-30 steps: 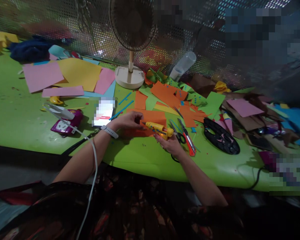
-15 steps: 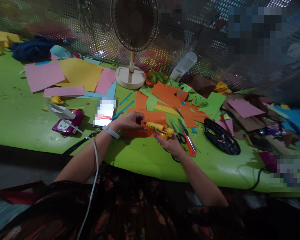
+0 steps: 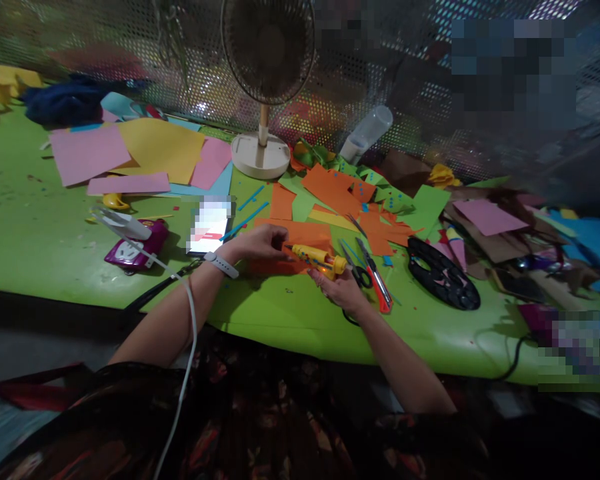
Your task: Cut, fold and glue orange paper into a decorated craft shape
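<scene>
In my right hand [image 3: 341,288] is a yellow hot glue gun [image 3: 316,257], its dark nozzle pointing left. My left hand [image 3: 264,243], with a pale watch band [image 3: 222,264] on the wrist, is closed right at the nozzle tip; whatever its fingers pinch is too small or hidden to name. Both hands are over an orange paper sheet [image 3: 307,233] on the green table. Just right of the glue gun lie scissors [image 3: 363,275] with black handles, partly covered by my right hand, and a red utility knife [image 3: 379,283].
A fan [image 3: 261,157] stands at the back. A phone [image 3: 211,227] and a purple power strip [image 3: 135,247] with a white charger lie left; its cable [image 3: 193,313] crosses over my left forearm. Orange and green paper scraps [image 3: 335,190] are piled behind; a black oval tray [image 3: 445,277] sits right.
</scene>
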Demonstrator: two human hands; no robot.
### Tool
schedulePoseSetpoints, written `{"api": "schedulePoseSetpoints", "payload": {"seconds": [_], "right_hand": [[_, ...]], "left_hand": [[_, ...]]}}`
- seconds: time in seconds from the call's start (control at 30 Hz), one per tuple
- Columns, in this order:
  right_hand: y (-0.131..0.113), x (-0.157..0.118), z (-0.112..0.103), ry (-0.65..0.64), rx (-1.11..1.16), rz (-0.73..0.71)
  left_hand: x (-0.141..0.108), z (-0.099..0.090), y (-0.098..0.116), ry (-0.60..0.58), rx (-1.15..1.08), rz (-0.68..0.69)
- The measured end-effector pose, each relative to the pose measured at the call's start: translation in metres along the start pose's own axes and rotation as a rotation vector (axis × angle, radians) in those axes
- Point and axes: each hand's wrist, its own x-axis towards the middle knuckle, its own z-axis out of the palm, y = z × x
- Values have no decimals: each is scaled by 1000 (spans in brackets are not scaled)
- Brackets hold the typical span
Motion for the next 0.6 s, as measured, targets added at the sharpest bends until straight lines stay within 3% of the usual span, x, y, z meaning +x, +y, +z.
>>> {"api": "schedulePoseSetpoints", "payload": {"seconds": [0.6], "right_hand": [[4,2,-2,-8,-54,-42]], "left_hand": [[0,0,-1,1,12,-6]]}}
